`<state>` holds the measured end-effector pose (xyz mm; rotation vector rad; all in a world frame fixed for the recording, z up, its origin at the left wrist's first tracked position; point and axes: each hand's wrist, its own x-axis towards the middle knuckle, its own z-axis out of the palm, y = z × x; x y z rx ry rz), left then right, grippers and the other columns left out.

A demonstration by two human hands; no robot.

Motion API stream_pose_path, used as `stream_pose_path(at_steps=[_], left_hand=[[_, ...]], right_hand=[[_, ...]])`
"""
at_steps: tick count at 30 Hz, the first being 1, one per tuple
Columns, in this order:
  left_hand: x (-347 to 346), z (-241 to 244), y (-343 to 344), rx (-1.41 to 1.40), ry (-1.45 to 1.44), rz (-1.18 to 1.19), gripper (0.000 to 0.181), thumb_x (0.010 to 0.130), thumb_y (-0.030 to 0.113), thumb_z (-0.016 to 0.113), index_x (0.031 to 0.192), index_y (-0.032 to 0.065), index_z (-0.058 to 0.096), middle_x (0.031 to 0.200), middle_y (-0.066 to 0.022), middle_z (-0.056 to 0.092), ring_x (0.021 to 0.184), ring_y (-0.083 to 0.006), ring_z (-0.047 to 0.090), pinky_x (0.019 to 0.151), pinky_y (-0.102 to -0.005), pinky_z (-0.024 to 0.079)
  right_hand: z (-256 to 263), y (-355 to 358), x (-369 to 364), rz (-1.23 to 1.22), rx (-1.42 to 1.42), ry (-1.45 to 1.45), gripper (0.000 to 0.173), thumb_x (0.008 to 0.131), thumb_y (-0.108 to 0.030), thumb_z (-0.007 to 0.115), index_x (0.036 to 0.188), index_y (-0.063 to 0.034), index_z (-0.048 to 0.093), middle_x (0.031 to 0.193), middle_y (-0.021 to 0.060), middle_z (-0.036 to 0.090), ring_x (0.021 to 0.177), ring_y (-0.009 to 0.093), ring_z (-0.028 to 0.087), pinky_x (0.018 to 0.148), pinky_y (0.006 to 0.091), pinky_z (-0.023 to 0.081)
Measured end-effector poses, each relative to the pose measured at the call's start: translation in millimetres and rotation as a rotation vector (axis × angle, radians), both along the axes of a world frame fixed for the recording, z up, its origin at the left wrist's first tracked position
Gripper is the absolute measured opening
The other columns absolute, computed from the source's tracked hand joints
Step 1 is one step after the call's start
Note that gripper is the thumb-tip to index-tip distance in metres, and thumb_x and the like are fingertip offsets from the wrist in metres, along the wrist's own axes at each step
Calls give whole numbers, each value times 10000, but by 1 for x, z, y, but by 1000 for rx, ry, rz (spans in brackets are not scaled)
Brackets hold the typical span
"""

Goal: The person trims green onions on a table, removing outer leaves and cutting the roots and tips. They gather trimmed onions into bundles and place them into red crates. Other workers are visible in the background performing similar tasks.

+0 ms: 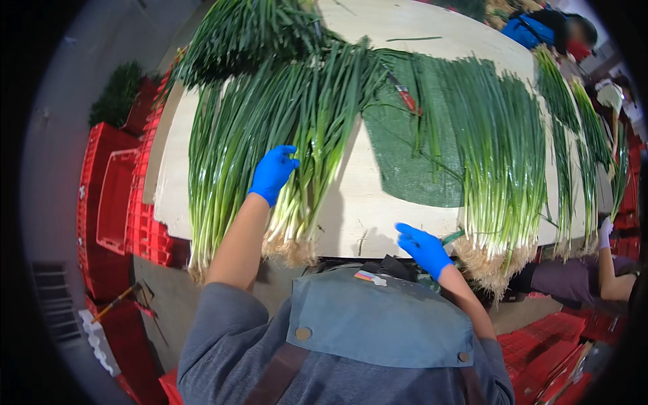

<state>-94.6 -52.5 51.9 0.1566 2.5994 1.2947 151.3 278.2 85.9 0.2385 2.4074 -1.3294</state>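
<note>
My left hand (275, 173), in a blue glove, is over the stalks of a bunch of green onions (314, 136) on the left half of the pale tabletop; its thumb and forefinger are a little apart. More green onions (217, 152) lie to its left. My right hand (421, 247), gloved in blue too, hovers near the table's front edge, its fingers stretched out with nothing between them. Right of it lies a wide bunch of green onions (498, 167), roots towards me. A red-handled knife (407, 99) rests on a green woven sheet (405, 167) under loose leaves.
Dark green onion tops (258, 35) are heaped at the table's back left. Red plastic crates (116, 197) stand left of the pale table (349, 228). Further bunches (562, 167) lie at the right, where a co-worker's gloved hand (605, 233) shows. Another person (536, 30) is at the back right.
</note>
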Motion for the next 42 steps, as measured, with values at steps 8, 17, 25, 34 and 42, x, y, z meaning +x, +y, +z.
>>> stream_pose_path(at_steps=[8, 17, 25, 34, 42], left_hand=[[69, -29, -25, -188, 2, -9, 749, 707, 193, 767, 1323, 6, 385, 1260, -246, 469, 1144, -384, 484, 951, -404, 417], [79, -29, -20, 624, -602, -19, 410, 781, 119, 689, 1137, -28, 548, 1032, -95, 629, 909, -161, 599, 803, -306, 482], [92, -52, -27, 854, -722, -4, 413, 802, 72, 636, 1188, -32, 531, 1094, -94, 618, 998, -165, 578, 886, -288, 445], [95, -63, -28, 730, -690, -133, 457, 777, 78, 686, 1205, 8, 539, 1099, -81, 617, 992, -154, 576, 885, -293, 447], [122, -12, -28, 590, -511, 33, 504, 756, 30, 677, 1215, -12, 473, 1104, -107, 593, 994, -167, 572, 864, -300, 459]], right_hand=[[-70, -138, -118, -87, -550, -479, 542, 849, -368, 619, 1257, -51, 455, 1131, 157, 569, 968, 223, 585, 773, 351, 504], [-78, -174, -137, -132, -764, -367, 394, 840, -237, 659, 1141, -9, 545, 1033, 107, 612, 902, 160, 585, 761, 322, 488], [-101, -154, -125, -271, -786, -506, 309, 875, -187, 600, 1131, -21, 552, 951, 84, 635, 799, 178, 626, 720, 334, 526], [-110, -163, -120, -325, -848, -486, 309, 849, -211, 634, 1091, -26, 581, 896, 105, 639, 764, 192, 632, 662, 332, 527], [-63, -164, -122, 73, -505, -372, 414, 838, -345, 646, 1077, -9, 607, 839, 110, 653, 671, 168, 634, 581, 292, 535]])
